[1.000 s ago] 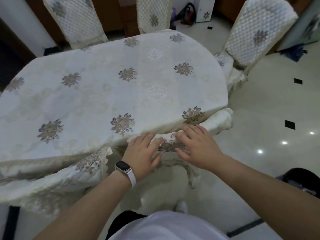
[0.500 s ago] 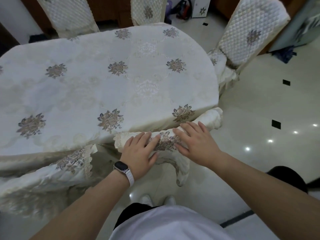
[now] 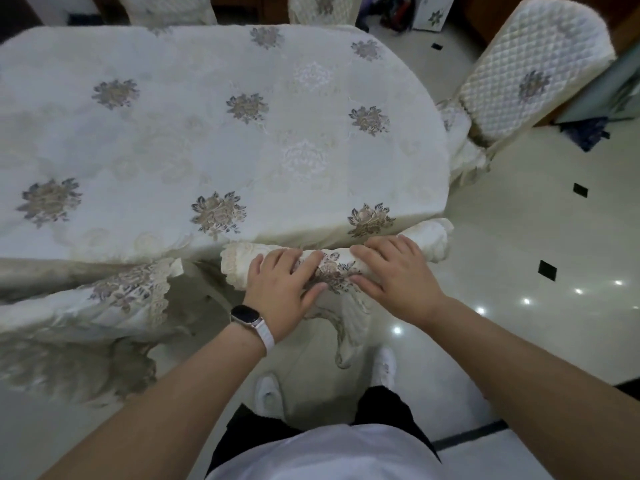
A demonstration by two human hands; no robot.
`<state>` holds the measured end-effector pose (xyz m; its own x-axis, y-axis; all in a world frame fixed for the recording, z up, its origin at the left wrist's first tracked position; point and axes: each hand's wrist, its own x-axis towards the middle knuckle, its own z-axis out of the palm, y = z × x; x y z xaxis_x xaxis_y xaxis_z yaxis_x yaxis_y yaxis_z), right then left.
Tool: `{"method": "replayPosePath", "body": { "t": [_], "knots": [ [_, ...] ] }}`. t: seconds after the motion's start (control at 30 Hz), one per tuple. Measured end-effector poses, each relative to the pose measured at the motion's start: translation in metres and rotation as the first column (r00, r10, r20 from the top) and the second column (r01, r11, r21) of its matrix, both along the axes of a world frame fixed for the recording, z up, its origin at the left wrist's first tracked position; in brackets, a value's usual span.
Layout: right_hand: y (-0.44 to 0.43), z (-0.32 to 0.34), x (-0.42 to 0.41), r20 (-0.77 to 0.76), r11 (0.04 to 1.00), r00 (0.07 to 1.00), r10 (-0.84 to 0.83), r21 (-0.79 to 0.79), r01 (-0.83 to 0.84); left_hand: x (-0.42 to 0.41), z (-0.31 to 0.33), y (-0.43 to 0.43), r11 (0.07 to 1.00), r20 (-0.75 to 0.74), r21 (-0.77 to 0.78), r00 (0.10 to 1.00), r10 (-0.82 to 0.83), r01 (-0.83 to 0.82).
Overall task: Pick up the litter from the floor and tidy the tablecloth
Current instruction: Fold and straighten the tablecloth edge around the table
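Observation:
A cream tablecloth [image 3: 214, 140] with embroidered flower clusters covers the oval table. Its near overhang is rolled up into a thick roll [image 3: 332, 268] along the table's front edge. My left hand [image 3: 282, 289], with a watch on its wrist, presses flat on the roll's left part, fingers spread. My right hand [image 3: 394, 271] lies flat on the roll just to the right. A loose flap of the cloth hangs below the hands. No litter shows on the floor in view.
A lace-edged chair cover [image 3: 131, 299] sits at the near left under the table edge. A quilted chair [image 3: 533, 71] stands at the right, and two more chairs at the far side. Glossy tiled floor [image 3: 540, 258] with small black inserts lies to the right. My white shoes [image 3: 384, 365] are below.
Both hands have kept pressing on the rolled cloth edge, which looks a little tighter and more rolled. The camera has tilted down, so my shoes and legs now show.

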<state>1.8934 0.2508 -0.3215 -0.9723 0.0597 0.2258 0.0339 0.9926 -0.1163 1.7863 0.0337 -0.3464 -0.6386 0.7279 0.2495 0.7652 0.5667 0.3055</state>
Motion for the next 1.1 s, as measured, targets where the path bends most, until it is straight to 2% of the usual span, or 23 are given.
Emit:
{"method": "replayPosePath", "body": {
  "t": [0.27, 0.37, 0.5, 0.7, 0.83, 1.1],
  "knots": [
    [0.033, -0.005, -0.011, -0.043, 0.983, 0.984, 0.171, -0.062, -0.173, 0.010, 0.001, 0.020, 0.978, 0.016, 0.070, 0.980, 0.196, -0.197],
    [0.047, -0.009, -0.009, -0.013, 0.984, 0.990, 0.144, -0.105, -0.144, 0.017, 0.002, 0.026, 0.966, 0.061, 0.034, 0.966, 0.253, -0.255],
    [0.057, -0.012, -0.010, -0.010, 0.984, 0.995, 0.102, -0.143, -0.103, 0.017, 0.003, 0.031, 0.960, 0.033, 0.000, 0.960, 0.280, -0.280],
    [0.054, -0.018, -0.012, -0.082, 0.983, 0.991, 0.102, -0.142, -0.113, 0.017, 0.002, 0.031, 0.963, 0.042, -0.044, 0.962, 0.269, -0.267],
    [0.053, -0.021, -0.015, -0.143, 0.980, 0.983, 0.112, -0.150, -0.134, 0.014, 0.003, 0.028, 0.969, -0.017, -0.066, 0.971, 0.237, -0.237],
    [0.042, -0.025, -0.019, -0.233, 0.971, 0.958, 0.166, -0.130, -0.199, 0.005, -0.002, 0.012, 0.985, -0.094, 0.027, 0.981, 0.171, -0.169]
  ]
}}
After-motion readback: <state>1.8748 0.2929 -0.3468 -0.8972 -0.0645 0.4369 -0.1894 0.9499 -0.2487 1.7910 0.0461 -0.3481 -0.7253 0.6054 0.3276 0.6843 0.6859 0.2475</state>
